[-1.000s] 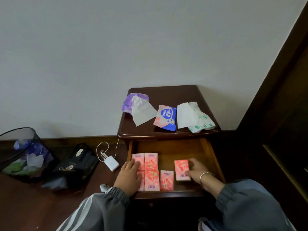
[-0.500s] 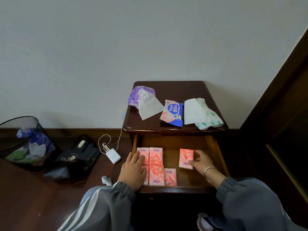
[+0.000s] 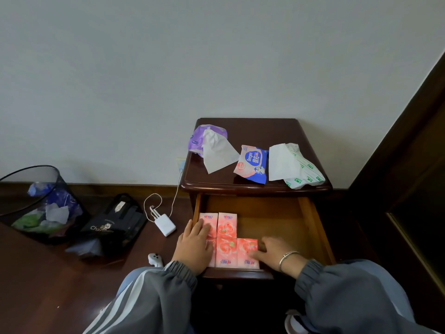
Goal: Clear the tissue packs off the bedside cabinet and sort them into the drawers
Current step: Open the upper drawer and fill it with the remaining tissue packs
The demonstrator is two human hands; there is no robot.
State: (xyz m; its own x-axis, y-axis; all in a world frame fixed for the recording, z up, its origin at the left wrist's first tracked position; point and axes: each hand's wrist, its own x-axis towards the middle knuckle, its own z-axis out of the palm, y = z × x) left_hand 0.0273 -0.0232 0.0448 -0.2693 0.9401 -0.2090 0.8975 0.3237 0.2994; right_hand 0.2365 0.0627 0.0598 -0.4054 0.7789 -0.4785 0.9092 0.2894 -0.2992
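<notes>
The bedside cabinet's (image 3: pixel 262 127) top drawer (image 3: pixel 313 227) is pulled open. Several pink tissue packs (image 3: pixel 227 237) lie in rows at its left front. My left hand (image 3: pixel 193 247) rests flat on the leftmost column. My right hand (image 3: pixel 273 251) holds the right edge of the rightmost pink pack (image 3: pixel 247 251), which lies down against the others. On the cabinet top lie a purple pack (image 3: pixel 196 138) with a tissue sticking out, a blue and pink wipes pack (image 3: pixel 252 163), and a white and green pack (image 3: pixel 303 168) with a loose tissue.
The drawer's right half is bare wood. On the floor to the left are a white charger with cable (image 3: pixel 165 226), a black bag (image 3: pixel 113 224), a small white object (image 3: pixel 155 259) and a mesh waste bin (image 3: pixel 36 203). Dark wooden furniture (image 3: pixel 409 189) stands at the right.
My right hand has brought the pink pack from the drawer's middle down and left, against the row of packs. My left hand stays on the left column. The camera view has shifted.
</notes>
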